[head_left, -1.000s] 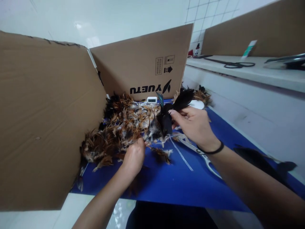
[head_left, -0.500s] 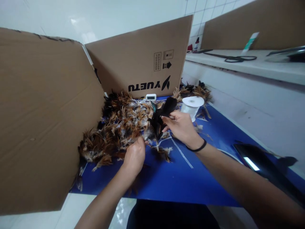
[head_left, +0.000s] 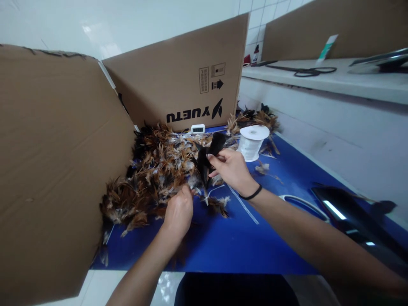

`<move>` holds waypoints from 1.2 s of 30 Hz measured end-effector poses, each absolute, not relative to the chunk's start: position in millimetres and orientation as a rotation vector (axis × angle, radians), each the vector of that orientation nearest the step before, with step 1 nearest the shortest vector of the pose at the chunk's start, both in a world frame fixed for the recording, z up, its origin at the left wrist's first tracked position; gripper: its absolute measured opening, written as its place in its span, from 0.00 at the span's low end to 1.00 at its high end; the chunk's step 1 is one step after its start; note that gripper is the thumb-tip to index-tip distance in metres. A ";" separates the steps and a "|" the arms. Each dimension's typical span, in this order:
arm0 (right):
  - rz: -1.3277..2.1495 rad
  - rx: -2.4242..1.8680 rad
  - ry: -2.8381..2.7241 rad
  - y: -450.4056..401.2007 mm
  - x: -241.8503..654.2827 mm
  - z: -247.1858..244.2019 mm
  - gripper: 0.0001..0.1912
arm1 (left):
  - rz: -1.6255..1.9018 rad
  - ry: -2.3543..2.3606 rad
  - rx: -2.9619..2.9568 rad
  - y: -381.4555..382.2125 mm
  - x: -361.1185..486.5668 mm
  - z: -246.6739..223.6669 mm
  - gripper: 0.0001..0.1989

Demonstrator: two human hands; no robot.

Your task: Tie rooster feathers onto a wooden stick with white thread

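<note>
One bunch of black feathers (head_left: 202, 161), mid-frame, pinched in my right hand (head_left: 234, 168) | drawn nearer my left hand (head_left: 180, 208), curled, grip hidden, can't tell | seemingly within both's reach | white spool (head_left: 251, 146) uncovered

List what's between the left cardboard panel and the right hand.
Head view: brown and pale feathers spread over the blue surface, then the black feathers pinched in the right hand.

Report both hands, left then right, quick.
Left hand: closed, at the near edge of the brown feathers; whether it grips anything cannot be told.
Right hand: closed, holding black feathers.
</note>
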State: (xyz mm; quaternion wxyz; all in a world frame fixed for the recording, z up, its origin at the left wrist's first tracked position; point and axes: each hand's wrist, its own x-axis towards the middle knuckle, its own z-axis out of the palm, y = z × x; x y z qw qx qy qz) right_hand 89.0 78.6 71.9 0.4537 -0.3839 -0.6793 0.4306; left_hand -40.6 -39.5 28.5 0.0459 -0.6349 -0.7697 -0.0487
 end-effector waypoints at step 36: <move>0.705 -0.863 -2.402 37.2 97.5 31.7 0.13 | -1.687 -2.667 -1.921 -32.5 -88.3 32.5 0.22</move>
